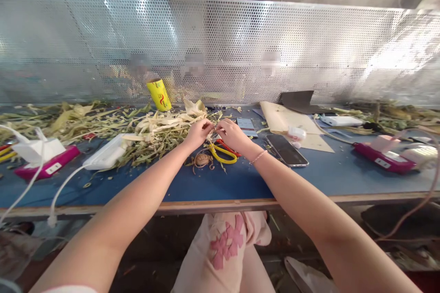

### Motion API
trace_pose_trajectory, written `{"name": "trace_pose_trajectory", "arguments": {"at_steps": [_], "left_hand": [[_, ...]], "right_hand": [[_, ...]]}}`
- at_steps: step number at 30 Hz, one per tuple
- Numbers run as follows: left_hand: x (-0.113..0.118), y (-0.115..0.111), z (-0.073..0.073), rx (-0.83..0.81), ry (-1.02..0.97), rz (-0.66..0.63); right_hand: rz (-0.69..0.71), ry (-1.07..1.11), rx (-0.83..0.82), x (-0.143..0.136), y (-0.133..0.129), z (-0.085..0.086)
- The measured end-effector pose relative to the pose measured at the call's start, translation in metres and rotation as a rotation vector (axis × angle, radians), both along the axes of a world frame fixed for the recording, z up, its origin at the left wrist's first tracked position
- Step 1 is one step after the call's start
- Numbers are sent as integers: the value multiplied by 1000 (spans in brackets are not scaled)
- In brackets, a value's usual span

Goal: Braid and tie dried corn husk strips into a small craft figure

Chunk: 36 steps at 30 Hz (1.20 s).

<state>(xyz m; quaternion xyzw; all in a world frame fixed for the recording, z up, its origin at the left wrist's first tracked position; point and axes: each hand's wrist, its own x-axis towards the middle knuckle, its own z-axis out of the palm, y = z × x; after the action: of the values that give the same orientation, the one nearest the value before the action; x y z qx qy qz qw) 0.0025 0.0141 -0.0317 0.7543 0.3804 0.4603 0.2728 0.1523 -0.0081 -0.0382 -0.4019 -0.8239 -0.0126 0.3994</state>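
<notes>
Just beyond the scissors [227, 162] on the blue table [220, 187], the left hand [199, 132] and the right hand [233, 132] are close together, fingers bent towards their thumbs; whether they pinch anything, I cannot tell. A small brown bundle [202, 160] lies just left of the scissors, a heap of dried leaves [165, 124] farther left and beyond, and a phone [287, 150] to their right.

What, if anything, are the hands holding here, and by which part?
Cannot be told: the left hand and right hand are close together, fingers bent inward, but anything pinched between them is too small to make out.
</notes>
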Motion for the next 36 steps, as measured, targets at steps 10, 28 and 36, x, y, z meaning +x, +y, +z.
{"name": "trace_pose_trajectory", "arguments": {"at_steps": [10, 28, 36], "left_hand": [[9, -12, -2, -594, -483, -134], [11, -11, 3, -620, -500, -73], [9, -8, 0, -642, -487, -108]], "right_hand": [[44, -32, -77, -1, 4, -5], [-92, 141, -234, 4, -2, 3], [-128, 238, -262, 8, 2, 5]]}}
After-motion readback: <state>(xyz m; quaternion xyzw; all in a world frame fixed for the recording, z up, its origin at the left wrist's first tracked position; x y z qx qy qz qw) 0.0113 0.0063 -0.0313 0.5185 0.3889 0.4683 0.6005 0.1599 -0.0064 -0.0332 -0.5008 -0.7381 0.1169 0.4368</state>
